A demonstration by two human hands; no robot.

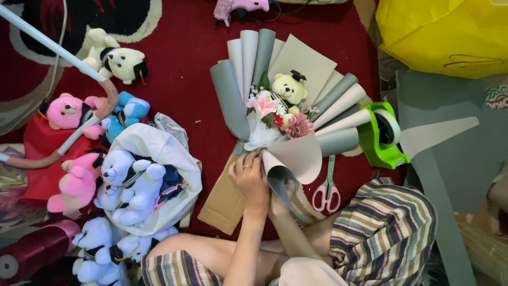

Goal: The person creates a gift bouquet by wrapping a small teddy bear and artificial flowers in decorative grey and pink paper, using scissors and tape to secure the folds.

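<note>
A bouquet (288, 100) lies on the red carpet, made of rolled grey and cream paper cones fanned around a cream teddy bear (289, 88) with a black cap, plus pink and red flowers (280, 117). My left hand (251, 179), with a ring on it, grips the base of the bouquet from the left. My right hand (279, 204) is mostly hidden under a rolled cream paper cone (296, 156) and holds its lower end against the bouquet's base. Brown cardboard (225, 201) lies under the stem end.
Pink-handled scissors (327, 193) and a green tape dispenser (382, 137) lie right of the bouquet. Grey paper sheets (450, 153) and a yellow bag (444, 32) are at right. Several plush bears (127, 180) fill a white bag at left. A pink glue gun (241, 7) lies at top.
</note>
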